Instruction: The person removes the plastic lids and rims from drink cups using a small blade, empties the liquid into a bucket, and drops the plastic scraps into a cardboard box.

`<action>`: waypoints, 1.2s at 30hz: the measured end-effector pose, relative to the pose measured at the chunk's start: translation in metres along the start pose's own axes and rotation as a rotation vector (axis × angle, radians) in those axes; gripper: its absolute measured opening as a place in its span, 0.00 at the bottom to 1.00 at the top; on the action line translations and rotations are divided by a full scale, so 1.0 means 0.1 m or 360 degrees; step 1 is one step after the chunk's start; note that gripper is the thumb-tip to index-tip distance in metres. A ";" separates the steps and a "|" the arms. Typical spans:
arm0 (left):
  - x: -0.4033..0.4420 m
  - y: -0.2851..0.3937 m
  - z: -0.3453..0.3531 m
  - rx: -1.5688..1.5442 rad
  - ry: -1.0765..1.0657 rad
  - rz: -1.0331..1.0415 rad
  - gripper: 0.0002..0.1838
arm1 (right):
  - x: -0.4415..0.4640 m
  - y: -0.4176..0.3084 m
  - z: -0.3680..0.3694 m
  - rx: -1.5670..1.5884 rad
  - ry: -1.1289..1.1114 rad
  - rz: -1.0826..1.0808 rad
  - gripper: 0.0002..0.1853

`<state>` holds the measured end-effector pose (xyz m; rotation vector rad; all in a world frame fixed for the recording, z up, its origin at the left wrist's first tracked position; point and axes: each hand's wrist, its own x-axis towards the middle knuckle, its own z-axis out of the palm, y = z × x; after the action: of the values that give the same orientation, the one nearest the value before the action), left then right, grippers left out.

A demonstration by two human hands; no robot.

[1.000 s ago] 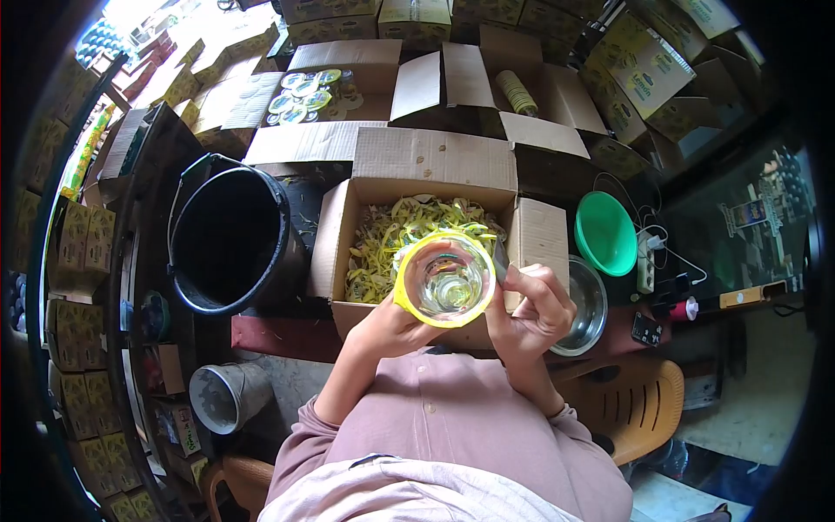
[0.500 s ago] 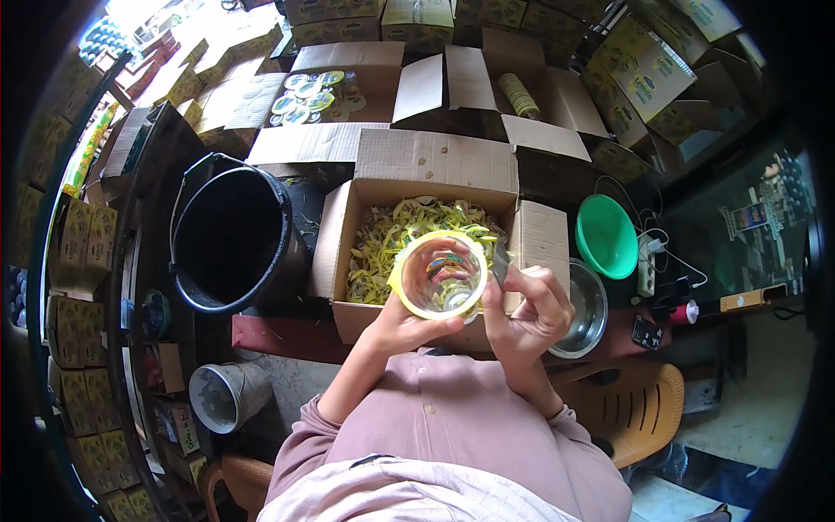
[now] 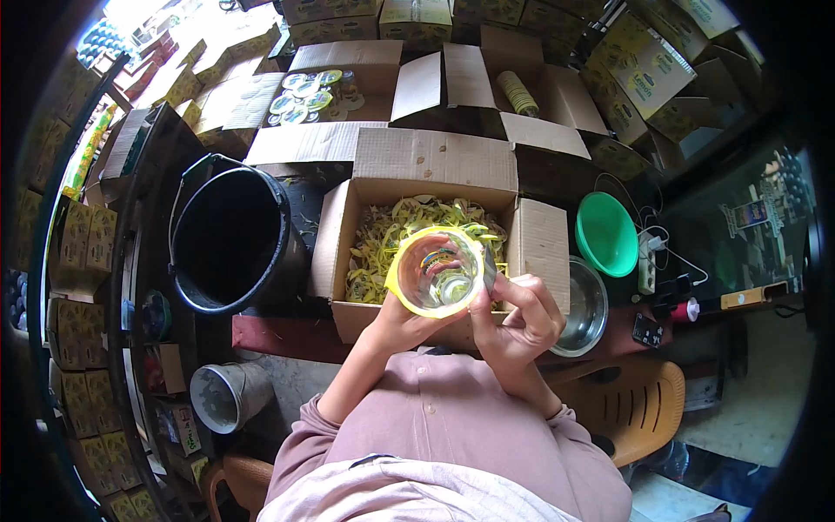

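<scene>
My left hand [image 3: 396, 322] is wrapped round a clear plastic cup [image 3: 441, 271] with a yellow rim, its open mouth facing me. Yellow material stands out at the cup's left edge. In my right hand [image 3: 520, 320], thumb and fingers pinch a small dark flat blade [image 3: 490, 268] against the cup's right side near the rim. The blade's lower end is hidden by my fingers. Beneath the cup stands an open cardboard box [image 3: 435, 159] holding a heap of yellow-green plastic strips [image 3: 383, 239].
A black bucket [image 3: 277, 200] stands left of the box. A green bowl [image 3: 606, 233] and a metal bowl [image 3: 591, 300] are at the right. Behind are one carton with lidded cups [image 3: 304, 96] and another with a stack of cups [image 3: 517, 94].
My right hand has moved slightly left, bringing the blade closer in against the cup's side. The cup has shifted a little left and turned slightly in my left hand.
</scene>
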<state>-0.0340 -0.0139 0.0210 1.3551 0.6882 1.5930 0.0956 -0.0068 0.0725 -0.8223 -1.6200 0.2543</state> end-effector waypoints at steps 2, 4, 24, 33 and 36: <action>0.00 0.02 0.00 0.0102 -0.0027 0.0007 0.41 | 0.00 0.00 0.00 -0.0023 0.0014 -0.0017 0.13; 0.01 0.04 -0.02 0.0197 -0.0077 -0.0011 0.41 | 0.02 0.01 -0.01 -0.0035 0.0018 -0.0033 0.14; 0.00 0.05 -0.04 -0.0119 0.0004 -0.0091 0.39 | 0.01 -0.02 -0.03 0.0153 -0.0032 0.0098 0.11; -0.02 0.00 -0.06 0.0080 -0.0013 -0.0039 0.41 | 0.02 -0.07 0.00 0.0010 -0.0022 0.0008 0.10; -0.01 -0.03 -0.05 0.0076 0.0000 0.0025 0.42 | 0.00 -0.05 0.00 0.0018 -0.0012 -0.0016 0.11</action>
<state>-0.0381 -0.0133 0.0167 1.3981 0.7211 1.5983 0.0933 -0.0103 0.0757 -0.8056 -1.6282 0.2595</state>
